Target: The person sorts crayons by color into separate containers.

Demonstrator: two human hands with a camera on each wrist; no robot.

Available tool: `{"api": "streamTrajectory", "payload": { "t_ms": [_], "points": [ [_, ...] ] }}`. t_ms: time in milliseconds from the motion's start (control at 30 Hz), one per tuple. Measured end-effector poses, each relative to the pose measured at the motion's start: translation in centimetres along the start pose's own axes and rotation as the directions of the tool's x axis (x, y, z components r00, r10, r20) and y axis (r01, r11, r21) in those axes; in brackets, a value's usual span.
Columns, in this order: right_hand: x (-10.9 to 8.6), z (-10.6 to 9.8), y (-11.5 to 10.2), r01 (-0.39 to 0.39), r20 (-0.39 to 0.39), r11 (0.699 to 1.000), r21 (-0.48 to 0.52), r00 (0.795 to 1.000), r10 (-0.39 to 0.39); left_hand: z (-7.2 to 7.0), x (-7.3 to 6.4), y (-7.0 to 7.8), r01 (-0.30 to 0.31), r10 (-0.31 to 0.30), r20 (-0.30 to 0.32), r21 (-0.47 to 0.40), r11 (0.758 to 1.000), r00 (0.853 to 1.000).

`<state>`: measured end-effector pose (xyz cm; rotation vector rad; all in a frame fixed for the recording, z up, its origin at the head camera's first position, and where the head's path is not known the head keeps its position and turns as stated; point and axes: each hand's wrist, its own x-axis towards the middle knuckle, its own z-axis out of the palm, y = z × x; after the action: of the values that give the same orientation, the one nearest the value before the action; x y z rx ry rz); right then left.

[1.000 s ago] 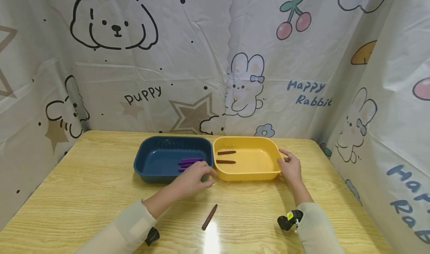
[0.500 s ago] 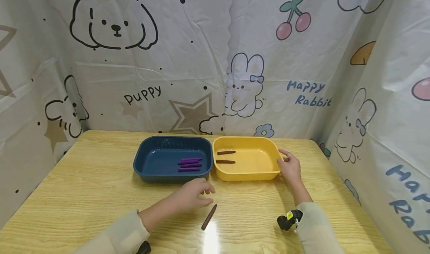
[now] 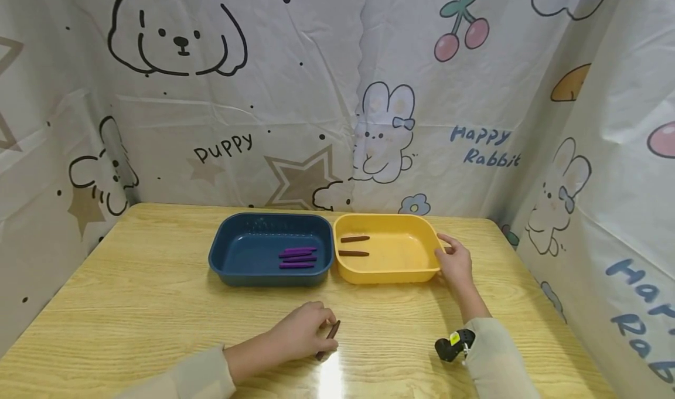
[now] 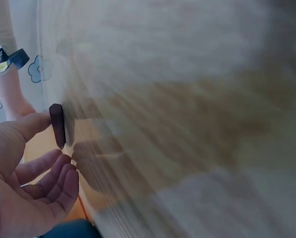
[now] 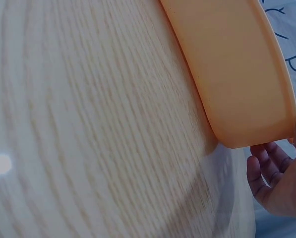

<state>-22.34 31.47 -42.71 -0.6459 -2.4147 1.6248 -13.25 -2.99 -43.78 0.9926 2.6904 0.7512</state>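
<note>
On the tabletop lies a brown crayon (image 3: 335,329), with my left hand (image 3: 302,333) right over it. In the left wrist view the thumb touches the dark crayon (image 4: 58,125) near one end, and the loosely bent fingers are by its other end. My right hand (image 3: 456,263) grips the right rim of a yellow plastic bin (image 3: 390,278); in the right wrist view its fingers (image 5: 261,173) curl below the bin's rim. Two brown crayons (image 3: 354,253) lie inside the yellow bin, at its left side.
Left of the yellow bin, side by side with it, stands a dark blue bin (image 3: 269,280) holding several purple crayons (image 3: 298,258). Both are toward the back of the wooden table (image 3: 132,305). A printed curtain (image 3: 221,112) hangs behind and at the sides.
My left hand has come away from the blue bin's front right corner toward me and down to the brown crayon on the table. The right hand stays at the yellow bin's rim.
</note>
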Motion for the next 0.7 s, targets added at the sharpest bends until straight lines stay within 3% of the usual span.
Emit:
{"api": "streamTrajectory", "payload": {
  "t_ms": [400,700],
  "points": [
    [0.03,-0.01,-0.09,-0.001,-0.001,1.000,-0.012,1.000,0.001,0.03,0.05,0.66,-0.023,0.026,-0.032,0.074,0.997,0.999],
    [-0.05,0.05,-0.14,-0.017,0.007,1.000,-0.004,1.000,0.017,-0.62,0.25,0.71,-0.004,0.007,-0.038,0.087,0.996,0.999]
  ]
}}
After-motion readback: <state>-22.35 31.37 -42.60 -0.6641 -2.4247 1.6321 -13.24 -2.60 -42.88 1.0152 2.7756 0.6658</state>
